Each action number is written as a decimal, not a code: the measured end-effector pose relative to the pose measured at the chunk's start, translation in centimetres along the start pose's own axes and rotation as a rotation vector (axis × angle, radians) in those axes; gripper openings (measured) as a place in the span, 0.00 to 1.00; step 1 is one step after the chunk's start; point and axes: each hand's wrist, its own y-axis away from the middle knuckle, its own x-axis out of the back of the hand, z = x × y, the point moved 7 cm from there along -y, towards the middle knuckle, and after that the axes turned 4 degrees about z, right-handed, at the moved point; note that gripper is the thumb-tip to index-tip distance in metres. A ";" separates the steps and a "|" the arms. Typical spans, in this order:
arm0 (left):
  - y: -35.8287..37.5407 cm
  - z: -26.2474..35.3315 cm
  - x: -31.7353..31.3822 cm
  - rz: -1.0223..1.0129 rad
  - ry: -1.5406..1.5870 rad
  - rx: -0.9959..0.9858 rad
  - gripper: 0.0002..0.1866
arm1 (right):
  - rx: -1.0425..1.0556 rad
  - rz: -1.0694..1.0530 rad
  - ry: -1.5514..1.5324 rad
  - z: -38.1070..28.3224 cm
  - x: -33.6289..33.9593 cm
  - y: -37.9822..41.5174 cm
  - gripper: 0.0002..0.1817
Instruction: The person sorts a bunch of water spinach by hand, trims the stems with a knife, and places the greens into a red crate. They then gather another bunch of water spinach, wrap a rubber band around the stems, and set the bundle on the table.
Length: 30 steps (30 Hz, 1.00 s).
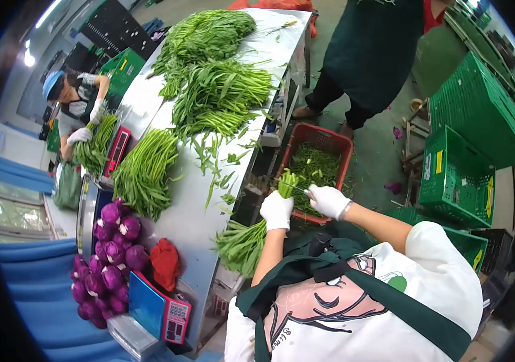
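Note:
My left hand, in a white glove, is closed around a bunch of water spinach. The cut stem ends point away from me, and the leaves hang down beside the table's edge. In my gloved right hand is a small knife, its thin blade against or very near the stems; the handle is hidden in my fist. Below both hands stands a red crate holding green trimmings.
On the metal table lie piles of greens, purple cabbages, a red cloth and a blue scale. A co-worker handles greens at a red scale. Another person stands ahead; green crates are stacked right.

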 end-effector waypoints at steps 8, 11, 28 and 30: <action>0.4 3.1 2.2 -0.063 0.225 -0.091 0.15 | 0.029 0.237 -0.171 -0.5 5.0 0.0 0.11; 0.1 2.4 2.2 -0.319 0.703 -0.047 0.09 | 0.052 0.336 -0.332 -0.5 7.8 2.2 0.11; 2.6 6.2 5.8 -0.985 1.308 -0.027 0.07 | 0.362 0.394 -0.253 -4.9 9.9 1.9 0.09; 2.5 5.8 5.0 -1.061 1.385 -0.009 0.08 | 0.320 0.334 -0.276 -3.9 9.0 1.7 0.09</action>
